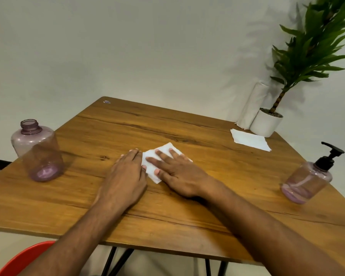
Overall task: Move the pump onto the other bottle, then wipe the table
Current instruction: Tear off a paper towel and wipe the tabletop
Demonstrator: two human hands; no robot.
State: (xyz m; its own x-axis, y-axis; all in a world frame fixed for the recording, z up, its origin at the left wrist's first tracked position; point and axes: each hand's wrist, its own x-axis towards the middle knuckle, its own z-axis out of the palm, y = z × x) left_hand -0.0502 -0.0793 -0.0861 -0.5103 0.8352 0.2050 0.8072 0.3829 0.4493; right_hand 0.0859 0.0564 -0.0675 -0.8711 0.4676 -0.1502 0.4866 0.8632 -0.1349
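- At mid-table, the right hand (177,172) presses a folded white tissue (163,156) flat under spread fingers, gripping nothing; the left hand (126,176) lies open just beside it, thumb touching the tissue's edge.
- Wiping well likely calls for even palm pressure and overlapping strokes across the table (187,226).
- Far right of the hands, the pump (330,156) sits on a bottle (305,182) holding a little purple liquid.
- Far left, the open bottle (37,150) looks nearly empty.
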